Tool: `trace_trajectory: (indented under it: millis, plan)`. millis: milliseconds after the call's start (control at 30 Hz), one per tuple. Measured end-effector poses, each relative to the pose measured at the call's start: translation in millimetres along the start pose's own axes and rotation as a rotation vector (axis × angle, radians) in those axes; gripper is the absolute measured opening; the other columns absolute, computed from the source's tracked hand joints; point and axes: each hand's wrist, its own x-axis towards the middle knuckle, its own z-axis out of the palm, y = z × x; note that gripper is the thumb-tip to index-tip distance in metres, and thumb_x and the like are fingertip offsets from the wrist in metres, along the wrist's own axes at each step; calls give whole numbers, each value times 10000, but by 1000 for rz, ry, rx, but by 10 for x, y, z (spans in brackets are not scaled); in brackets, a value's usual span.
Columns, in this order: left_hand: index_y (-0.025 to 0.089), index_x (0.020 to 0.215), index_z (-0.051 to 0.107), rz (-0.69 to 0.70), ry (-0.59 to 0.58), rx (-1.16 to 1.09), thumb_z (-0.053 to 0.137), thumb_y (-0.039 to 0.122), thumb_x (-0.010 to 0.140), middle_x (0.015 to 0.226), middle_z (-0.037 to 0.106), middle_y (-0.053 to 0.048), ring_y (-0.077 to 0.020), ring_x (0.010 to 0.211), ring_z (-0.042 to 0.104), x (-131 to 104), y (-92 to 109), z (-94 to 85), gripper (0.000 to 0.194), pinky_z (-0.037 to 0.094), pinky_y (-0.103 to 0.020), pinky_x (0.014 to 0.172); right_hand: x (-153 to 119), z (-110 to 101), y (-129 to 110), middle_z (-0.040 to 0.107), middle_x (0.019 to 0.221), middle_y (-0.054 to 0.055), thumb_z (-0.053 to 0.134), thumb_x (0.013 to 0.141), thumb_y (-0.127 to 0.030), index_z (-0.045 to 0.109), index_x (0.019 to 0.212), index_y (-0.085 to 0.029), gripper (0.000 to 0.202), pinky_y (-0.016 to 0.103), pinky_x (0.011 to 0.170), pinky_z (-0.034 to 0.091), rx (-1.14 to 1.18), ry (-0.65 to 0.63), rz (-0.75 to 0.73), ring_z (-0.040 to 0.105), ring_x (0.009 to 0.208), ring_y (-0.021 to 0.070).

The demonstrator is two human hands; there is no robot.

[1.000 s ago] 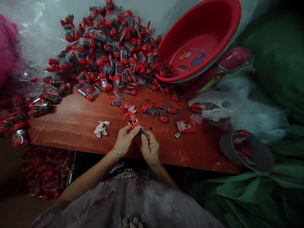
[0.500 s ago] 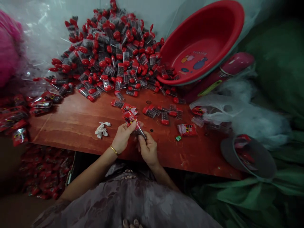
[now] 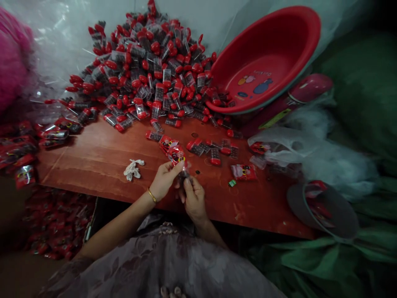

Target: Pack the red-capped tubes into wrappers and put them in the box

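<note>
Pinching a small red packet (image 3: 176,155) by its near edge, the left hand (image 3: 163,181) holds it just above the near part of the wooden table (image 3: 93,161), thumb and forefinger pressed together on the wrapper. Touching it from below, the right hand (image 3: 191,198) closes its fingertips on a small dark-bodied tube (image 3: 185,174) (too blurred to say whether the tube is already partly inside the packet). The packet looks thin, crinkly and very light, likely slippery film that buckles under any squeeze, so its edge or corner seems the place to hold it. The tube looks like stiff plastic, light too, best taken across its body. Just beyond lie more loose packets and red-capped tubes (image 3: 198,145), and a crumpled white scrap (image 3: 132,168) sits left of the hands. Farther back rises a big heap of capped tubes (image 3: 149,70), with a tilted red basin (image 3: 266,58) beside it at right.
</note>
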Motion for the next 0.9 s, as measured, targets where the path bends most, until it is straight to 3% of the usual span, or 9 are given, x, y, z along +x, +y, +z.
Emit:
trace_trajectory:
  millis: [100, 233, 400, 500, 567, 767, 900]
  plan:
    - [121, 729, 649, 37, 50, 18, 640, 538, 691, 441, 459, 48, -47, 367, 385, -21, -53, 17, 418, 297, -163, 356, -7, 12, 16, 477, 548, -69, 461, 881, -438, 525, 760, -194, 280, 176, 344, 290, -98, 66, -31, 354, 349, 40]
    - [132, 755, 655, -30, 10, -40, 663, 522, 670, 479, 532, 29, -70, 348, 430, -101, -102, 46, 399, 330, -192, 348, -35, 15, 31, 464, 492, -65, 447, 882, -426, 551, 783, -184, 281, 181, 361, 318, -329, 176, -72, 412, 376, 65]
    - [115, 725, 681, -34, 91, -145, 742, 471, 597, 641, 664, -43, -112, 536, 559, -93, -69, 55, 384, 440, -221, 521, -28, -61, -71, 648, 692, 21, 464, 872, -343, 590, 975, -191, 222, 245, 540, 485, -608, 84, -235, 608, 614, 148]
    - [105, 703, 691, -61, 175, -186, 709, 483, 636, 696, 696, -82, -130, 591, 583, -46, -21, 86, 384, 454, -243, 597, -18, -64, -136, 694, 822, 59, 473, 866, -300, 592, 1022, -198, 221, 279, 648, 522, -750, 61, -346, 656, 728, 181]
    - [103, 682, 700, -89, 173, -174, 726, 429, 630, 656, 690, -74, -121, 565, 567, -33, 8, 109, 331, 442, -236, 589, -21, -42, -155, 702, 865, 82, 468, 869, -281, 589, 1028, -191, 220, 284, 669, 527, -805, 85, -392, 669, 762, 194]
    - [125, 750, 727, -49, 42, -127, 779, 315, 564, 695, 692, -37, -108, 621, 562, -77, 11, 114, 270, 443, -217, 633, -29, -23, -116, 695, 810, 83, 462, 877, -302, 585, 971, -155, 213, 258, 605, 512, -703, 133, -336, 665, 719, 183]
    - [128, 797, 712, -31, 39, -91, 763, 399, 588, 705, 683, -44, -102, 565, 534, -77, -60, 75, 346, 411, -206, 523, -31, -66, -70, 640, 669, 16, 456, 882, -372, 581, 904, -177, 233, 229, 517, 472, -537, 109, -213, 603, 584, 137]
